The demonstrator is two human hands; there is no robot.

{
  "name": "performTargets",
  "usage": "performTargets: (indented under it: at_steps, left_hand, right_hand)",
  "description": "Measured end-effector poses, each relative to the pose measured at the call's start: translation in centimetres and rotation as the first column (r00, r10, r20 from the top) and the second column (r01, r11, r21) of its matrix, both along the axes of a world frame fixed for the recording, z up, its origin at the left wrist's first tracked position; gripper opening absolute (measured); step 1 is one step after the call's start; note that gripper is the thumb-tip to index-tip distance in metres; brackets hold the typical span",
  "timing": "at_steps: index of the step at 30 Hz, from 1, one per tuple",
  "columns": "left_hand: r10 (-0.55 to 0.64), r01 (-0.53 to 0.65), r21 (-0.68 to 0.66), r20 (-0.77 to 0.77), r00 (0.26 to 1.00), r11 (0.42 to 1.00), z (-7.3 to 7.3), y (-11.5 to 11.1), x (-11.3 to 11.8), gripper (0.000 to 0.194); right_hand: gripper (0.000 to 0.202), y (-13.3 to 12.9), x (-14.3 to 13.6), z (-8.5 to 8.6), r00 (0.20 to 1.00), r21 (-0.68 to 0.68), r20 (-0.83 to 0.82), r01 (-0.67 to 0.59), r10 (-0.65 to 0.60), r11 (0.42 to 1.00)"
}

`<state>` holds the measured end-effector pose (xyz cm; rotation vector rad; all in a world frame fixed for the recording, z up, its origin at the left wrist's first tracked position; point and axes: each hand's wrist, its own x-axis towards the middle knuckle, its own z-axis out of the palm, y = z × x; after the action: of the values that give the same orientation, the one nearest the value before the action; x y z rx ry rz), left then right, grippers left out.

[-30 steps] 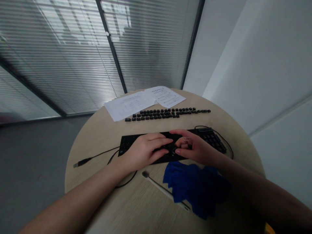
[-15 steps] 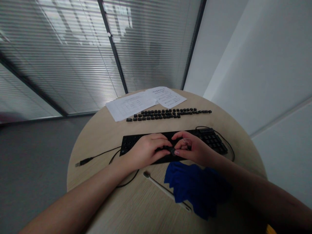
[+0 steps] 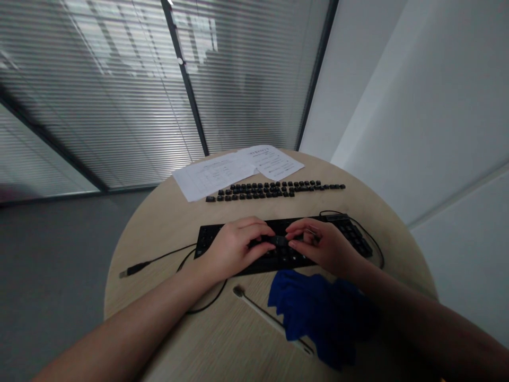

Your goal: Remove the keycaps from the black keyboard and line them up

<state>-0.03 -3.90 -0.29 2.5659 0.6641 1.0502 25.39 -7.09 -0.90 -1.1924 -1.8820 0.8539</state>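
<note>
A person sits both hands over the middle of a black keyboard (image 3: 284,259) on a round table (image 3: 155,225). Just above the keyboard's keys, the left hand (image 3: 238,246) and right hand (image 3: 324,244) meet at a small dark piece (image 3: 280,241); the thumb and fingers of each appear to pinch one end. A thin, pale wire-like thing (image 3: 314,231) crosses the right fingers; what it is cannot be told. Beyond the keyboard, loose keycaps (image 3: 261,191) lie in rows, with papers (image 3: 212,172) behind. On the keyboard's near side lie a blue cloth (image 3: 314,310) and a slim brush (image 3: 260,312); off its left end lies a USB plug (image 3: 133,269).

Good handling here calls for light, even pressure from both sides, the piece kept level and low over the keyboard so that a slip lands softly, and wrists clear of the keycaps beyond.
</note>
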Motion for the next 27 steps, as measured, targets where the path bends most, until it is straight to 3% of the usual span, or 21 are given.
performTargets:
  at_steps: [10, 20, 23, 27]
  left_hand:
    - [-0.035, 0.034, -0.091, -0.013, 0.999, 0.995, -0.1, -0.1, 0.3, 0.012]
    - [0.012, -0.013, -0.017, -0.077, 0.997, 1.0, 0.0, -0.3, 0.5, 0.02]
    - [0.067, -0.068, -0.007, -0.11, 0.992, 0.998, 0.3, 0.2, -0.1, 0.031]
    - [0.195, -0.196, 0.013, -0.179, 0.964, 0.98, 0.6, 1.9, -1.7, 0.027]
  right_hand:
    - [0.014, -0.6, -0.5, 0.4, 0.995, 0.093, 0.089, -0.061, 0.053, 0.994]
    - [0.016, -0.2, -0.6, -0.1, 0.943, 0.321, 0.33, -0.072, -0.04, 0.944]
    - [0.017, 1.7, 1.3, 0.5, 0.895, 0.326, 0.416, 0.017, -0.159, 0.945]
    - [0.02, 7.4, 5.6, 0.6, 0.817, 0.249, 0.494, 0.193, -0.296, 0.949]
